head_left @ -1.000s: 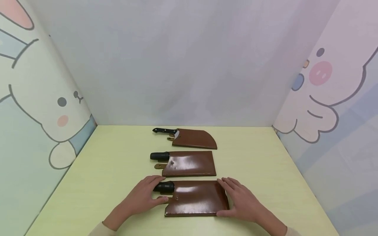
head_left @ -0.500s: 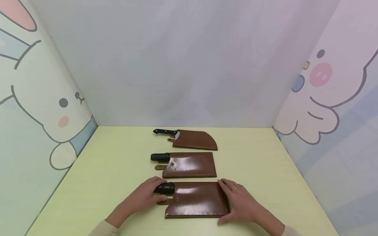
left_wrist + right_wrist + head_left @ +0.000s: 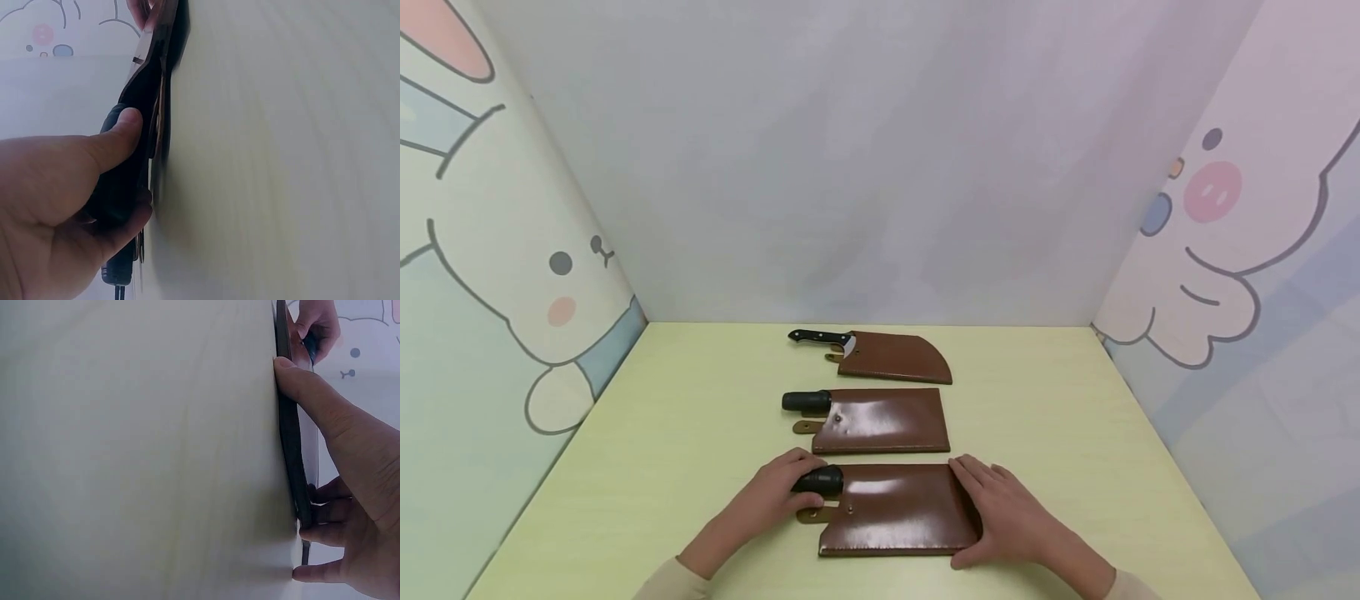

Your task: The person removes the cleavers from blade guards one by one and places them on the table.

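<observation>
Nearest the person, a cleaver lies in a shiny brown leather sheath (image 3: 895,510), its black handle (image 3: 823,479) pointing left. My left hand (image 3: 778,493) grips that handle; the left wrist view shows the thumb (image 3: 129,122) along one side and a finger curled beneath. A small snap strap (image 3: 816,515) hangs out below the handle. At the sheath's right end my right hand (image 3: 1011,518) holds it across its width, thumb at the near corner and fingers at the far one. In the right wrist view the fingertips reach the sheath's edge. The blade is hidden inside.
Just behind lies a second sheathed cleaver (image 3: 887,421) with a black handle. Farther back is a third knife (image 3: 895,357) in a round-ended brown sheath, its riveted black handle to the left. The pale yellow table (image 3: 1075,417) meets a grey back wall (image 3: 865,167) and cartoon-printed side panels.
My left fingers and thumb have drawn in around the cleaver's handle. My right thumb has slid off the top of the sheath to its near edge. The cleavers have barely moved.
</observation>
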{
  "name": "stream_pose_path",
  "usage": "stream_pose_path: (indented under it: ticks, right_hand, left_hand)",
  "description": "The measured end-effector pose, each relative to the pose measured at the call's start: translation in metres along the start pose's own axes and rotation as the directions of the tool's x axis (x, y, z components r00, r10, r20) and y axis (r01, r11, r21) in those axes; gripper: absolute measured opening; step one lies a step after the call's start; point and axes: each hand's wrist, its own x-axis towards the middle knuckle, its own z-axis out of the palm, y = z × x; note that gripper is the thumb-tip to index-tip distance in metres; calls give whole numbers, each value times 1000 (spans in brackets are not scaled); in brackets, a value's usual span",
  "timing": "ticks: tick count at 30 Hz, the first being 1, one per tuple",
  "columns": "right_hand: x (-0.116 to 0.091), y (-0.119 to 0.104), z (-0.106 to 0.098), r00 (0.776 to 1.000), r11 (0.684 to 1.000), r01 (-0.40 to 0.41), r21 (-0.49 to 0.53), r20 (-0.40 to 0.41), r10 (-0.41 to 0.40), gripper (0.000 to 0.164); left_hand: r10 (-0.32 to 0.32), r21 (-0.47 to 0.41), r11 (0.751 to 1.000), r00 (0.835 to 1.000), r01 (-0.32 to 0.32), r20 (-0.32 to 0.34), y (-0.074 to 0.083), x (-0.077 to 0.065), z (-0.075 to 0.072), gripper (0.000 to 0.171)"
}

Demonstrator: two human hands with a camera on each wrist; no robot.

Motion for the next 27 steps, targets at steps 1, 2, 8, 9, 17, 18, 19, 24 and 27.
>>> stream_pose_path:
  ticks: [1,2,8,9,17,18,19,24,27]
  right_hand:
    - [0,0,0,1000,1000,7,-7,-5,-7,131]
    - [0,1,0,1000,1000,13,-16,-9,-13,131]
    - [0,-1,0,1000,999,13,-32,3,-12,129]
    - [0,-1,0,1000,999,12,-31,6,-12,129]
    - [-3,-2,-5,996,996,46,-79,-72,-51,128]
    - [-3,-2,-6,995,995,50,-85,-88,-57,128]
    - [-3,-3,-7,993,995,52,-89,-103,-61,128]
    - [-3,-4,-13,985,994,60,-97,-156,-74,127]
    - [-3,-5,-16,980,992,67,-111,-180,-86,128]
  left_hand:
    - [-5,5,1000,1000,5,-6,0,0,1,41]
    - [-9,7,1000,1000,9,-10,1,0,1,40]
    - [-60,-7,998,998,60,-2,4,-2,3,39]
    - [-66,-11,998,998,66,1,5,-3,3,39]
    - [-35,3,999,999,35,-31,10,-7,-3,38]
    - [-30,8,1000,999,30,-45,11,-7,-4,37]
    - [-24,14,1000,998,25,-60,12,-8,-4,37]
    - [-21,25,999,992,24,-128,17,-10,-7,36]
    - [-24,28,999,989,29,-146,19,-10,-10,36]
